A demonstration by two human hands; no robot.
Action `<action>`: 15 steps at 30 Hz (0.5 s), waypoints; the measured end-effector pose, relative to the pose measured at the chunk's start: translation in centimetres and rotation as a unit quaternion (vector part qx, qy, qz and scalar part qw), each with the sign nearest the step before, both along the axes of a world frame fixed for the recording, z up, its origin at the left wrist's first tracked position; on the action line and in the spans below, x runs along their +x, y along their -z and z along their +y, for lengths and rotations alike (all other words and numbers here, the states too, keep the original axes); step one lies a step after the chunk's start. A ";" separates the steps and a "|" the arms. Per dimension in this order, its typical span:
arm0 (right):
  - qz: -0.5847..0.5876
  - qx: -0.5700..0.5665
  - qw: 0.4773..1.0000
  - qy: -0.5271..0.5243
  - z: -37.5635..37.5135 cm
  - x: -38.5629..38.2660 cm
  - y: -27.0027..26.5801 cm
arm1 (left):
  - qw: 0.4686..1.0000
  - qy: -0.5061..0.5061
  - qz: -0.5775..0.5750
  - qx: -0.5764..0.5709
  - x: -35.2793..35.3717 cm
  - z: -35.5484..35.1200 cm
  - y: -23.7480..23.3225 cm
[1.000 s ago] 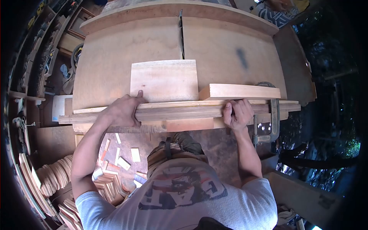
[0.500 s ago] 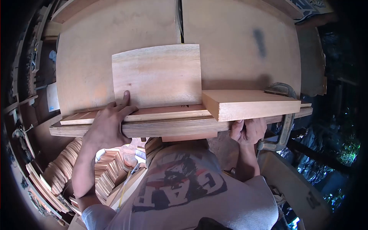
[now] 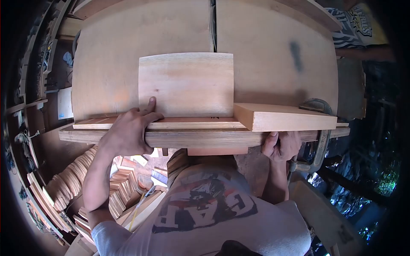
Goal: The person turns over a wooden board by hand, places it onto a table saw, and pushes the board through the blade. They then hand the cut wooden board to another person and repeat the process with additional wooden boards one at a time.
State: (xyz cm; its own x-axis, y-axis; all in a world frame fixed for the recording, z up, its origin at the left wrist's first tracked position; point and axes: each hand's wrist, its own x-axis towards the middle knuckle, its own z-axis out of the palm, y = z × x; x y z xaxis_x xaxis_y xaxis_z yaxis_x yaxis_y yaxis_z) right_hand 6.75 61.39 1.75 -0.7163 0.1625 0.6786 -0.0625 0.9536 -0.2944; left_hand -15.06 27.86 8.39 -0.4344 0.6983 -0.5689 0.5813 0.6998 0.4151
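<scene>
My left hand (image 3: pixel 130 131) lies over the bench's front edge, fingers spread, with fingertips on a thin wooden panel (image 3: pixel 188 85) with a curved far side. Its thumb hangs down in front of the edge. Along the bench front runs a plywood strip (image 3: pixel 192 125), touching the panel's near edge. My right hand (image 3: pixel 282 146) is closed at the front edge, below a thick wooden block (image 3: pixel 294 120); the block and edge hide what its fingers hold, if anything. Beside this hand, a metal C-clamp (image 3: pixel 318 147) grips the block and the bench edge.
The plywood workbench (image 3: pixel 106 77) has a dark gap (image 3: pixel 213 25) between its two sheets. Stacked wooden pieces (image 3: pixel 121 190) lie below left, beside a row of curved slats (image 3: pixel 70 179). Another person's arm (image 3: pixel 367 53) shows at upper right.
The view has shifted, so the bench appears farther right. My left hand stays on the panel and my right hand stays under the block. More of the other person shows at upper right.
</scene>
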 end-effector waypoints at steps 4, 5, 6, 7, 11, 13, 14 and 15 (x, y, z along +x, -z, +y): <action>0.027 0.017 0.999 -0.011 0.7 -2.3 -0.3 | 1.000 0.015 -0.008 0.003 -2.4 0.6 -0.5; 0.026 0.019 0.999 -0.019 0.9 -2.8 -0.4 | 1.000 0.017 -0.006 0.006 -3.1 0.8 -0.4; 0.028 0.017 0.999 -0.022 1.1 -3.3 -0.5 | 1.000 0.019 -0.006 0.009 -3.3 0.9 -0.2; 0.024 0.019 0.999 -0.020 1.6 -3.9 -0.2 | 1.000 0.012 -0.002 0.027 -3.9 1.3 -0.1; 0.030 0.032 0.999 -0.009 3.1 -6.3 0.4 | 0.999 0.000 0.002 0.050 -6.2 2.6 -0.1; 0.042 0.036 0.998 -0.005 3.3 -7.4 0.4 | 0.999 0.002 0.005 0.040 -7.4 2.8 -0.3; 0.059 0.037 0.998 -0.012 3.7 -8.4 0.4 | 0.999 0.005 0.009 0.035 -8.2 3.3 0.0; 0.074 0.042 0.996 -0.016 4.3 -9.3 0.5 | 0.999 0.008 0.013 0.029 -8.9 3.7 0.1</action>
State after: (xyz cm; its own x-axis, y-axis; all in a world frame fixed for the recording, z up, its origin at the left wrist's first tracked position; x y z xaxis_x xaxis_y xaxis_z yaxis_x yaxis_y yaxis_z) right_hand -2.53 65.64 1.27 -0.6117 0.0797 0.7870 -0.1291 0.9715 -0.1988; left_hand -23.97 31.52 8.27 -0.4365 0.7364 -0.5169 0.6032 0.6658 0.4391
